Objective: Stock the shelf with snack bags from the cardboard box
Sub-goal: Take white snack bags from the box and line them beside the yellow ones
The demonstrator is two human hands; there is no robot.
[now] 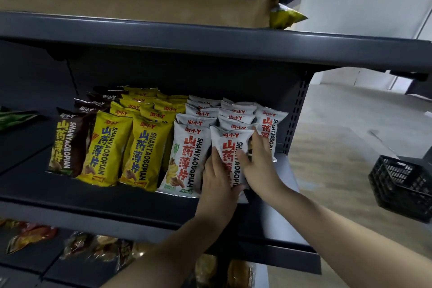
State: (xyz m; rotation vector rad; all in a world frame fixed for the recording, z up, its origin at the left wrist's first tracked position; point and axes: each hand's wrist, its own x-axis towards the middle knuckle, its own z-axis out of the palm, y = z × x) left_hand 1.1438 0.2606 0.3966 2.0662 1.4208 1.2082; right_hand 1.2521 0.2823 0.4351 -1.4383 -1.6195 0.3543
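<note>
A white snack bag (230, 147) with red lettering stands at the front of the right-hand row on the dark middle shelf (117, 196). My left hand (217, 180) grips its lower left side and my right hand (259, 166) holds its right edge, thumb across the front. Rows of white bags (184, 159), yellow bags (140, 152) and brown bags (67, 142) stand to its left. The cardboard box (140, 0) lies on the top shelf, with a yellow-green bag (284, 16) poking out of its torn right end.
Another white bag (271, 128) leans against the shelf's perforated right upright (294, 110). A green bag (14, 118) lies at the far left. Mixed snack packs fill the lower shelf (93, 248). A black plastic crate (404, 184) sits on the floor to the right.
</note>
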